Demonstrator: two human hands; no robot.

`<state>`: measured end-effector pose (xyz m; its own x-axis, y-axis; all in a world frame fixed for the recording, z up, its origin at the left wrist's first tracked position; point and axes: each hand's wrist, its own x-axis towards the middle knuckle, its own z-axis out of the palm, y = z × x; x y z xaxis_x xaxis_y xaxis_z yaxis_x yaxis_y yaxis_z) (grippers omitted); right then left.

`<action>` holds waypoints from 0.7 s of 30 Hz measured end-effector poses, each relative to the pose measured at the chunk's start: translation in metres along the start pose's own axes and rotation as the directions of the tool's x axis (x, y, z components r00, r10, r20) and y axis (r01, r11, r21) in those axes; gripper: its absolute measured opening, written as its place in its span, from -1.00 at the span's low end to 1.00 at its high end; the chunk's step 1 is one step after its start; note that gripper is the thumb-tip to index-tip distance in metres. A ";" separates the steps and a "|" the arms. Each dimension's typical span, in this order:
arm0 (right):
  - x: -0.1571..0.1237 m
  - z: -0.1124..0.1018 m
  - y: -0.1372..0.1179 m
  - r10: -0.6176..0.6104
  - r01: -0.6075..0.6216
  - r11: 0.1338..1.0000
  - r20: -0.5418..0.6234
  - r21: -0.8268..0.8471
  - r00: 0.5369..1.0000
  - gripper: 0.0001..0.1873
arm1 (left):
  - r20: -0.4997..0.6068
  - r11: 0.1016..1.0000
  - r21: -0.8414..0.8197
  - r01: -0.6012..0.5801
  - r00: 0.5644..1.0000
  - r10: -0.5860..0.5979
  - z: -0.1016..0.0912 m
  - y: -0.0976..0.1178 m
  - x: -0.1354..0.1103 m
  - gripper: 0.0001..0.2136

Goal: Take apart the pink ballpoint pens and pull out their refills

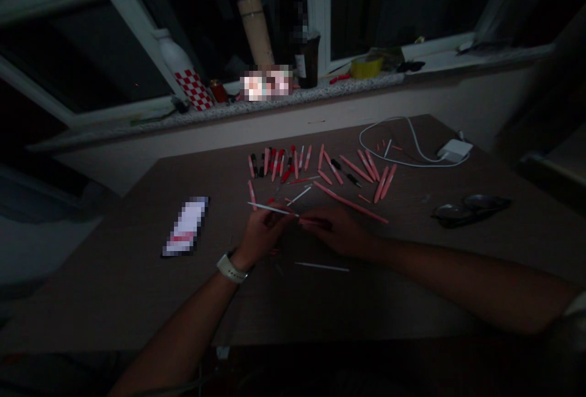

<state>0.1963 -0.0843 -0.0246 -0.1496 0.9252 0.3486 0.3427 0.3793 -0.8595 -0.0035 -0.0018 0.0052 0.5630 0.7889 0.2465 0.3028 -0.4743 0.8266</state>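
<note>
Where the left hand point(262, 235) and right hand point(339, 230) meet above the table point(105, 275) | left pinches a thin white refill point(272, 209) | right grips a pink pen barrel point(315, 222) | loose pink pen parts point(333, 168) lie just ahead on the table

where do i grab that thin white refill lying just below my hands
Best pinched around its middle, coming straight down from above with the right hand: the thin white refill lies flat on the table, too slim to get under from the side.
</note>
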 end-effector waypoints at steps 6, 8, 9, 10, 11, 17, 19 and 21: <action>0.000 -0.002 -0.003 0.026 -0.026 1.000 0.044 -0.002 0.999 -0.72 | 0.068 0.999 -0.023 -0.042 0.997 0.044 0.000 0.004 0.001 -0.89; 0.000 -0.001 -0.002 0.029 -0.028 1.000 0.048 -0.008 0.998 -0.71 | 0.070 0.998 -0.014 -0.063 0.995 0.064 -0.001 0.005 0.001 -0.90; 0.000 -0.001 -0.002 0.032 -0.032 0.999 0.045 -0.009 0.998 -0.71 | 0.074 0.998 -0.010 -0.067 0.995 0.068 -0.001 0.006 0.001 -0.90; 0.000 -0.001 -0.001 0.034 -0.034 0.999 0.042 -0.008 0.999 -0.71 | 0.081 0.998 -0.006 -0.068 0.994 0.068 -0.001 0.007 0.001 -0.90; 0.000 -0.001 -0.001 0.035 -0.035 0.999 0.039 -0.008 0.999 -0.71 | 0.095 0.998 -0.002 -0.068 0.993 0.068 -0.001 0.008 0.001 -0.90; 0.000 -0.002 -0.003 0.060 -0.058 0.998 0.048 -0.036 0.997 -0.73 | 0.159 0.992 -0.019 -0.121 0.980 0.122 -0.001 0.011 0.001 -0.89; 0.000 -0.002 -0.003 0.056 -0.055 0.998 0.040 -0.025 0.998 -0.73 | 0.118 0.992 -0.011 -0.128 0.985 0.128 -0.001 0.009 0.001 -0.90; 0.000 -0.002 -0.002 0.050 -0.050 0.999 0.023 -0.004 0.998 -0.73 | 0.049 0.992 0.003 -0.124 0.991 0.124 -0.002 0.006 0.002 -0.89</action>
<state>0.1971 -0.0851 -0.0219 -0.1539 0.9426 0.2963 0.3539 0.3325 -0.8742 -0.0018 -0.0027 0.0118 0.6330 0.7040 0.3220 0.2326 -0.5697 0.7883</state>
